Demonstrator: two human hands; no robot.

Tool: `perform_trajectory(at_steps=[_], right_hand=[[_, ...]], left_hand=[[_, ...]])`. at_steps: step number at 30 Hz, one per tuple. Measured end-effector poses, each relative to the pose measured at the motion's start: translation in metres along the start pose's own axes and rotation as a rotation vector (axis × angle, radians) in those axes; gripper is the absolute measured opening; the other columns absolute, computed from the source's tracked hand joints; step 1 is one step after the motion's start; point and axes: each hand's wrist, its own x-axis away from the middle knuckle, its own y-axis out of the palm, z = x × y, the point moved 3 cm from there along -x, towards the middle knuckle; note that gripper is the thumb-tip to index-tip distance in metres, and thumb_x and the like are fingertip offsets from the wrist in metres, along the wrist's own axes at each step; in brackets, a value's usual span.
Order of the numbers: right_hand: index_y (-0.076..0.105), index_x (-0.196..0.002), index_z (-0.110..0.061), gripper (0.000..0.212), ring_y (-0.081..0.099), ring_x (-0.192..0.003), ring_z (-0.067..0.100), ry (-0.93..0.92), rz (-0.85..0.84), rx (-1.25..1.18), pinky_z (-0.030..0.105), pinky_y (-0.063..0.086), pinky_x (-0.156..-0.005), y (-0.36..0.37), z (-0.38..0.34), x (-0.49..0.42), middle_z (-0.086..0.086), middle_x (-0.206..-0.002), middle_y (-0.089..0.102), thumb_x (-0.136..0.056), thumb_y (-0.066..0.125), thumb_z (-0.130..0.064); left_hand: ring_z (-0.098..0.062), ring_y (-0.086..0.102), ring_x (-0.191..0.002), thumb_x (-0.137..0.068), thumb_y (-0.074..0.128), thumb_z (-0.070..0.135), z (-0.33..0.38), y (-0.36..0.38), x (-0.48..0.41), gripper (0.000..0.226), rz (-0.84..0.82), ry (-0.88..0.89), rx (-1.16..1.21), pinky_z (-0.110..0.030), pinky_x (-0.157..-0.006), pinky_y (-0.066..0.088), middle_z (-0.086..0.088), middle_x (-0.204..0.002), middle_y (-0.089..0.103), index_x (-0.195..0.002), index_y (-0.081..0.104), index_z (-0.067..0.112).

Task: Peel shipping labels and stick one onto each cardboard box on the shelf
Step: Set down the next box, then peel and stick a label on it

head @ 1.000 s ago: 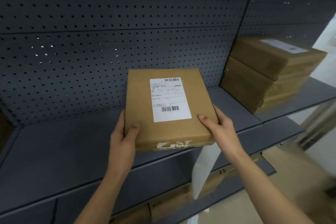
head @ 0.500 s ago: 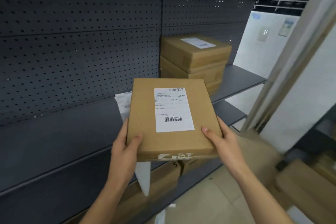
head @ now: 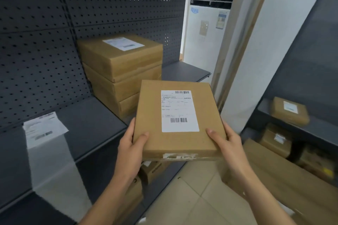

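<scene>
Box (head: 150,115) (label (head: 180,111) on top) clasped by left grip (head: 131,150) and right grip (head: 228,144).

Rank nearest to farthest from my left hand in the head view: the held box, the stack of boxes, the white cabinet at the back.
1. Held box, gripped by the left hand.
2. Stack of boxes, on the shelf behind.
3. White cabinet, far back right.

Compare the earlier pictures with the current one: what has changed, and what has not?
The cardboard box has been carried right along the shelf, toward the stack of boxes. Left hand and right hand still grip its near corners, shipping label facing up; nothing released.
</scene>
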Motion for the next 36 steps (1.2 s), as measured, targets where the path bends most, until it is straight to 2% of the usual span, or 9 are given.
perform_trajectory(at_steps=[5, 14, 18, 20, 22, 27, 30, 33, 36], right_hand=[[0.048, -0.14, -0.033, 0.051, 0.066, -0.093, -0.004, 0.01, 0.072, 0.045, 0.008, 0.05, -0.069, -0.025, 0.004, -0.05, -0.014, -0.118, 0.067, -0.092, 0.065, -0.031], [0.052, -0.126, -0.041, 0.037, 0.068, -0.095, 0.001, 0.008, 0.169, 0.095, 0.02, 0.051, -0.078, -0.052, 0.01, -0.123, -0.014, -0.114, 0.068, -0.093, 0.063, -0.03], [0.052, -0.128, -0.04, 0.038, 0.067, -0.091, -0.002, 0.004, 0.175, 0.101, 0.013, 0.051, -0.07, -0.065, 0.014, -0.161, -0.015, -0.112, 0.068, -0.093, 0.063, -0.03], [0.052, -0.13, -0.035, 0.04, 0.067, -0.089, -0.003, 0.005, 0.167, 0.101, 0.01, 0.05, -0.066, -0.073, 0.02, -0.185, -0.014, -0.112, 0.067, -0.092, 0.063, -0.03], [0.052, -0.132, -0.034, 0.042, 0.066, -0.088, -0.004, -0.001, 0.142, 0.099, 0.01, 0.05, -0.066, -0.08, 0.024, -0.213, -0.013, -0.113, 0.066, -0.092, 0.063, -0.031], [0.045, -0.139, -0.035, 0.049, 0.067, -0.088, -0.004, -0.019, 0.025, 0.07, 0.011, 0.051, -0.065, -0.093, 0.032, -0.292, -0.014, -0.116, 0.064, -0.092, 0.062, -0.033], [0.046, -0.131, -0.04, 0.042, 0.069, -0.089, 0.001, -0.016, -0.074, 0.03, 0.011, 0.053, -0.065, -0.102, 0.031, -0.342, -0.011, -0.118, 0.065, -0.092, 0.062, -0.03], [0.048, -0.129, -0.04, 0.04, 0.069, -0.09, 0.002, -0.03, -0.152, 0.028, 0.013, 0.053, -0.066, -0.108, 0.029, -0.389, -0.009, -0.118, 0.066, -0.093, 0.062, -0.029], [0.052, -0.128, -0.044, 0.039, 0.068, -0.089, 0.0, -0.046, -0.245, 0.048, 0.012, 0.052, -0.066, -0.106, 0.028, -0.429, -0.011, -0.118, 0.066, -0.093, 0.063, -0.029]], left_hand=[[0.015, 0.061, -0.096, -0.1, 0.053, 0.015, -0.004, 0.044, -0.06, 0.054, -0.084, -0.003, 0.029, -0.006, -0.072, 0.046, 0.026, -0.122, 0.06, -0.149, 0.041, 0.034], [0.0, 0.059, -0.116, -0.099, 0.055, 0.018, -0.012, 0.101, -0.148, 0.057, -0.194, 0.011, 0.004, -0.029, -0.102, 0.045, 0.02, -0.13, 0.062, -0.151, 0.038, 0.032], [-0.001, 0.058, -0.118, -0.099, 0.054, 0.019, -0.018, 0.128, -0.18, 0.057, -0.202, 0.01, -0.004, -0.03, -0.104, 0.045, 0.015, -0.134, 0.06, -0.152, 0.036, 0.03], [0.001, 0.058, -0.117, -0.099, 0.055, 0.02, -0.021, 0.14, -0.196, 0.058, -0.183, 0.006, -0.011, -0.022, -0.096, 0.046, 0.016, -0.135, 0.059, -0.152, 0.035, 0.031], [0.004, 0.057, -0.116, -0.099, 0.055, 0.02, -0.023, 0.153, -0.21, 0.059, -0.156, 0.006, -0.02, -0.017, -0.089, 0.044, 0.019, -0.134, 0.058, -0.153, 0.034, 0.032], [0.006, 0.058, -0.113, -0.098, 0.057, 0.02, -0.026, 0.186, -0.252, 0.058, -0.044, 0.019, -0.021, -0.025, -0.1, 0.045, 0.029, -0.124, 0.06, -0.151, 0.037, 0.033], [0.016, 0.059, -0.103, -0.098, 0.057, 0.017, -0.024, 0.21, -0.273, 0.054, 0.032, 0.022, -0.006, -0.014, -0.093, 0.047, 0.036, -0.11, 0.063, -0.144, 0.04, 0.039], [0.022, 0.056, -0.1, -0.099, 0.055, 0.017, -0.021, 0.23, -0.29, 0.054, 0.103, 0.038, -0.016, 0.0, -0.079, 0.044, 0.036, -0.113, 0.059, -0.146, 0.038, 0.037], [0.016, 0.056, -0.108, -0.099, 0.055, 0.017, -0.025, 0.24, -0.306, 0.053, 0.186, 0.046, -0.02, -0.004, -0.088, 0.044, 0.03, -0.124, 0.059, -0.147, 0.041, 0.033]])
